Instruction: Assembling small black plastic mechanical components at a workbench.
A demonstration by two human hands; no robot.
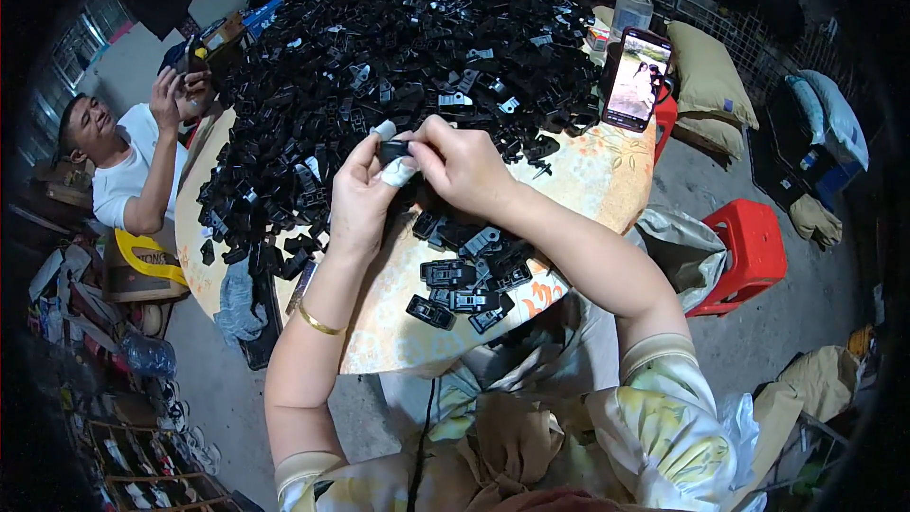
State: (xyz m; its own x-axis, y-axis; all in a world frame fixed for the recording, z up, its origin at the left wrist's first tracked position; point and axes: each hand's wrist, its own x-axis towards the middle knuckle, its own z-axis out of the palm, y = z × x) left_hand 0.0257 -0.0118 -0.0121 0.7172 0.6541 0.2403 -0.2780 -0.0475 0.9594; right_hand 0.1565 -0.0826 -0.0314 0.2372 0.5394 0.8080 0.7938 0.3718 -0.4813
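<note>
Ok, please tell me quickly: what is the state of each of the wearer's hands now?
Left hand: closed, holding a small black part.
Right hand: closed on the same part.

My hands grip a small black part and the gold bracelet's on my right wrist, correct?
No: the head view shows the gold bracelet on your left wrist. Your left hand and right hand do grip a small black part.
</note>
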